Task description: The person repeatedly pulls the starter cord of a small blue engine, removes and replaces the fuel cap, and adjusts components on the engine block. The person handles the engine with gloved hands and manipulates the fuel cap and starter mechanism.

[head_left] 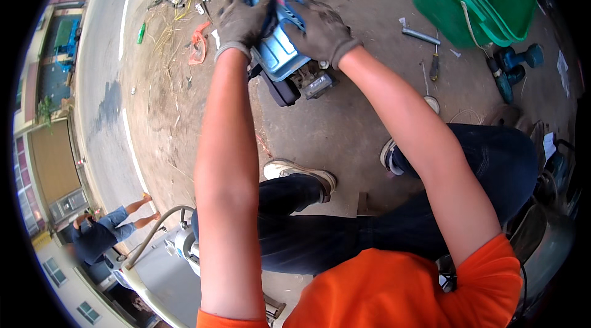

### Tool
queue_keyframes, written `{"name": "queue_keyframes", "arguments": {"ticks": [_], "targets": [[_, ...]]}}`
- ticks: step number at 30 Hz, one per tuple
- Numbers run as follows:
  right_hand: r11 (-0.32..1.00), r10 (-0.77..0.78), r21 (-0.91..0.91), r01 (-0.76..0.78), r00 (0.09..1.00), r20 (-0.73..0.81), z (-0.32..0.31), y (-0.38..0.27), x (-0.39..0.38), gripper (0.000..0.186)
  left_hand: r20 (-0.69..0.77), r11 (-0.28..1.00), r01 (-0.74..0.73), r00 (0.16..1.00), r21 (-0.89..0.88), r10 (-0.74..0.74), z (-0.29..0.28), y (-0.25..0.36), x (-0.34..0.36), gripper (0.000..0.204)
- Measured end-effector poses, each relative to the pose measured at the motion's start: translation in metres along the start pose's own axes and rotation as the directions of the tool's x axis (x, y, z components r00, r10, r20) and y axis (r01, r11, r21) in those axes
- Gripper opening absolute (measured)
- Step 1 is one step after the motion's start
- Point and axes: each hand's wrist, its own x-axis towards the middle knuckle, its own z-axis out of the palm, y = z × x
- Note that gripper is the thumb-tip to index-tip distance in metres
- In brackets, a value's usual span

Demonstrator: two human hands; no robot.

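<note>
A light-blue metal tank (282, 52), boxy with rounded corners, sits on top of a small engine that stands on the ground. Below its near edge show a black box-shaped cover (278, 89) and a grey metal engine part (319, 86). My left hand (245, 20), in a dark grey work glove, is closed on the tank's left side. On the opposite side, my right hand (323, 27), gloved alike, holds the tank with its fingers over the top. Some fingertips are blurred, and the tank hides most of the engine.
At the upper right stands a green plastic tub (474, 4). Near it lie a metal bar (420, 35), a screwdriver (434, 64) and cordless power tools (511, 69). Litter and an orange bag (198, 43) lie left of the engine. A person (101, 235) is by the road.
</note>
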Motion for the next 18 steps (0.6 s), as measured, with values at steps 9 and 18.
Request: {"name": "queue_keyframes", "arguments": {"ticks": [9, 18], "targets": [[0.946, 0.278, 0.197, -0.258, 0.957, -0.081, -0.009, 0.001, 0.018, 0.045, -0.090, 0.954, 0.255, 0.958, -0.160, -0.271, 0.006, -0.017, 0.010, 0.070], [0.963, 0.225, -0.149, -0.225, 0.974, -0.021, 0.020, -0.011, -0.113, 0.062, -0.089, 0.941, 0.276, 0.951, -0.197, -0.297, 0.012, -0.023, 0.014, 0.070]]}}
